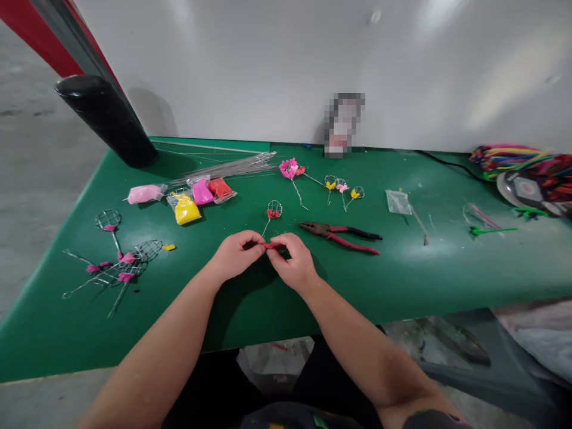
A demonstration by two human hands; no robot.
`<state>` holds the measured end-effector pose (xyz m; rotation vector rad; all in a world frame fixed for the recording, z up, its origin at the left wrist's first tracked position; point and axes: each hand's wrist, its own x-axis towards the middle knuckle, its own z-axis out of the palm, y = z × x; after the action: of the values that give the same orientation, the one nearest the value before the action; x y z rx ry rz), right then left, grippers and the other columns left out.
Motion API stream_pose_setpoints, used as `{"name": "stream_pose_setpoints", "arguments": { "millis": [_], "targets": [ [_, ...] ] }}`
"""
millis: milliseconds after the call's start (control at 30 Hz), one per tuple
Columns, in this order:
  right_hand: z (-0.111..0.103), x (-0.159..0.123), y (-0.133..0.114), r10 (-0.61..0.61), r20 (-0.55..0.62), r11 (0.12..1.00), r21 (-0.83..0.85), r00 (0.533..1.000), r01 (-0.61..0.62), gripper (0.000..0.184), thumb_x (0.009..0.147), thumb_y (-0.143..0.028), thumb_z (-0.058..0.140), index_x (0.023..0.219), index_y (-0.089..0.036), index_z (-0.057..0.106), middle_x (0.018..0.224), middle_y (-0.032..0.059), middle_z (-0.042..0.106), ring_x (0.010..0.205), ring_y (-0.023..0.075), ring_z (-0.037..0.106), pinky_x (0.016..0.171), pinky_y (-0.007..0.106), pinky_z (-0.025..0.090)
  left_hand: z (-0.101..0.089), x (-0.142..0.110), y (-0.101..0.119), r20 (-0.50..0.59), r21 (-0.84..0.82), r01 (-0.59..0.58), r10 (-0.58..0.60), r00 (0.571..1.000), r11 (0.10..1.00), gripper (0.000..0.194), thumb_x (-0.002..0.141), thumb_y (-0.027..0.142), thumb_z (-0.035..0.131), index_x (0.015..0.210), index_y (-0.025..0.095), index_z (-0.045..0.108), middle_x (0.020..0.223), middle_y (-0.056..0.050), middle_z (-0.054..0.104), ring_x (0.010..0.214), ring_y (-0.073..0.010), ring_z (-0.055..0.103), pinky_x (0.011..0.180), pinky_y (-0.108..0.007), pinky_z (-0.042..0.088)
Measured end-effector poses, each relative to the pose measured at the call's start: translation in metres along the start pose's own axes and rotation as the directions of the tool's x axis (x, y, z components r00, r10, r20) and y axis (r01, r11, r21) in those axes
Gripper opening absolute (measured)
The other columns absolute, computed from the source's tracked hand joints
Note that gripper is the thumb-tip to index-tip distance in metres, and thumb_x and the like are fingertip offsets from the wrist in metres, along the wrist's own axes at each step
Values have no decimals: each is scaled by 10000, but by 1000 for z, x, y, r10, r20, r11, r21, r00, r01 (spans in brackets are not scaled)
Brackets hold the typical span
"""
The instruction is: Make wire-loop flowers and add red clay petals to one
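Observation:
My left hand (236, 255) and my right hand (290, 261) meet above the green work mat (357, 286), their fingertips pinching a small red piece (270, 245) that looks like modelling clay. Just beyond my fingers stands a small wire loop on a stem (274, 210), with a red dab on it. Red-handled pliers (339, 237) lie to the right of my right hand, not touching it. Bagged pink (145, 193), magenta (202, 192), red (220, 189) and yellow (185, 208) clay sit farther back at left.
Wire flowers with pink clay (120, 262) lie at the mat's left. A bundle of thin wires (223, 170) and more wire flowers (290, 170) lie towards the back. Colourful pipe cleaners (513, 161) lie at back right. A black post (107, 122) rises at the left corner.

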<state>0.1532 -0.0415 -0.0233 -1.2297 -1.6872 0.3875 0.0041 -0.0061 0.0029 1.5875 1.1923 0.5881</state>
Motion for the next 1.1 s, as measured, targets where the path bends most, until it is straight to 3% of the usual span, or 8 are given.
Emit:
{"name": "stream_pose_setpoints", "arguments": {
  "millis": [167,467,933,1100],
  "targets": [
    [-1,1,0,-20,9,999,27,1000,20,109,731,-173,547,837,-198,558,710,20,587,675,142,556,622,283,480,0,0,2,19,-92,26,-24,1000,995,81,691,236,519,726,178,562,562,48,519,480,-66,474,473,-194,397],
    [-3,3,0,-42,-21,998,37,999,43,89,766,-159,492,771,-212,563,717,20,611,680,135,576,631,285,479,0,-1,4,67,-109,42,-35,997,993,115,696,256,509,744,175,574,565,42,533,479,-70,481,470,-200,412],
    [-3,1,0,-54,27,993,107,998,50,78,759,-156,519,712,-201,565,677,19,583,657,130,543,624,275,456,0,-1,2,35,42,-40,39,999,998,82,690,220,486,658,170,544,529,50,494,495,-72,451,470,-191,371],
    [-3,-1,-1,1,85,991,136,996,-13,127,784,-188,487,682,-199,562,667,21,576,660,131,538,626,274,451,2,-2,1,-10,41,-87,88,996,995,41,668,193,508,649,168,534,572,45,497,509,-64,426,476,-190,363]
  ]
}}
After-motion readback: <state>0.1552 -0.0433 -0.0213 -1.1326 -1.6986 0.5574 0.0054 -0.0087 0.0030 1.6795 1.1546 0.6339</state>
